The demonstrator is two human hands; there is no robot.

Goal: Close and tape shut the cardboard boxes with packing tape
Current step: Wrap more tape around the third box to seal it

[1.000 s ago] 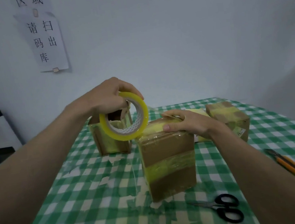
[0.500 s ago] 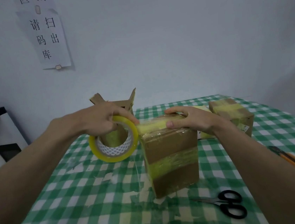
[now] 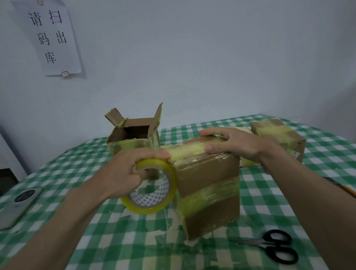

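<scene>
while my left hand (image 3: 130, 173) grips the light tape roll (image 3: 151, 189), my flat-fingered right hand (image 3: 232, 145) steadies the stiff, slick-taped cardboard box (image 3: 207, 189) by its top.

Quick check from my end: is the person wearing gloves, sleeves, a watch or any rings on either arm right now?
Nothing is worn, as far as the head view shows. The left hand and right hand are bare, without gloves, and no rings show on the visible fingers. Both forearms are uncovered from the wrists back to the frame edge: no sleeves, watch, bracelet or strap in sight. Anything worn above that is out of view.
</scene>
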